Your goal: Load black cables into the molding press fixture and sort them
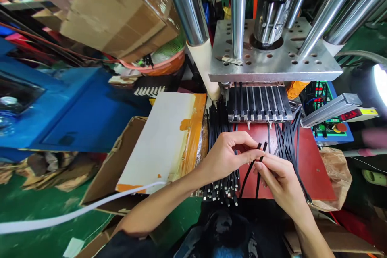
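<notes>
In front of my body, my left hand (pixel 232 154) and my right hand (pixel 279 173) meet, both closed in a pinch. Two thin black cables (pixel 246 176) pass through the fingers, their short ends pointing up and their lengths hanging toward me. My left thumb and forefinger grip near the upper ends; my right fingertips pinch just below. Beyond the hands, a slotted metal fixture (pixel 258 105) holds several black cable ends side by side. To the left lies a thick bundle of black cables (pixel 218 129) with metal plugs; another cable bundle (pixel 286 141) lies to the right.
Above the fixture hangs a steel press plate (pixel 272 70) on shiny columns. A red work surface (pixel 317 169) lies beneath the hands. At left are a white board (pixel 154 137) and an open carton (pixel 121 149). A control box (pixel 331 129) with buttons stands at right.
</notes>
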A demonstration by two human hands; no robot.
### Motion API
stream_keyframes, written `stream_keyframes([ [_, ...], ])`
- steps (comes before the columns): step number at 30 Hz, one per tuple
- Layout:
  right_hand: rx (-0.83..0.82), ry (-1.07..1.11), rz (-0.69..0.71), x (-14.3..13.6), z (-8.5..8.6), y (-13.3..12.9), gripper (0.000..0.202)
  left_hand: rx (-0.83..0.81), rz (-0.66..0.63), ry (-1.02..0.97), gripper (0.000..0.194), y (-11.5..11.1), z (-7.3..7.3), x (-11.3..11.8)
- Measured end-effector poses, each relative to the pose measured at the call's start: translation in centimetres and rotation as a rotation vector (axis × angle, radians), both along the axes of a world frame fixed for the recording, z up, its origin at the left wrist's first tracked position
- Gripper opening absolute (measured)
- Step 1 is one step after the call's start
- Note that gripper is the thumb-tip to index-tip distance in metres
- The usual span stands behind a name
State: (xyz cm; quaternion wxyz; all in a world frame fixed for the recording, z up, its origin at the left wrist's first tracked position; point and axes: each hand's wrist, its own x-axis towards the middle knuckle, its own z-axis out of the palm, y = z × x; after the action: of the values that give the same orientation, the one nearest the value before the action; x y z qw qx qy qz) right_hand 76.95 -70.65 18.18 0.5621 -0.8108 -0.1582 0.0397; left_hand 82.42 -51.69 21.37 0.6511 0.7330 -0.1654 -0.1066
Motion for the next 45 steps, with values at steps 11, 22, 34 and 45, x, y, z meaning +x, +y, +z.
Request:
stream_keyframes([
  [11, 0.122, 0.235, -0.022, 1.0, -2.0, 0.5, 0.046, 0.048, -0.022, -0.052, 0.012, -0.1, -0.4, 1.6],
  [22, -0.158, 0.251, 0.207, 7.8, 1.0, -3.6, 0.05, 0.452, 0.421, -0.475, 0.009, -0.2, -6.4, 14.2],
  [34, -0.154, -0.002, 0.071, 23.6, -0.1, 0.3, 0.048, 0.638, -0.181, -1.057, 0.039, 4.3, -7.2, 9.8],
  [45, -0.11, -0.082, -0.117, 23.9, -1.8, 0.4, 0.018, 1.033, -0.115, -1.055, 0.055, 1.7, -5.8, 7.6],
])
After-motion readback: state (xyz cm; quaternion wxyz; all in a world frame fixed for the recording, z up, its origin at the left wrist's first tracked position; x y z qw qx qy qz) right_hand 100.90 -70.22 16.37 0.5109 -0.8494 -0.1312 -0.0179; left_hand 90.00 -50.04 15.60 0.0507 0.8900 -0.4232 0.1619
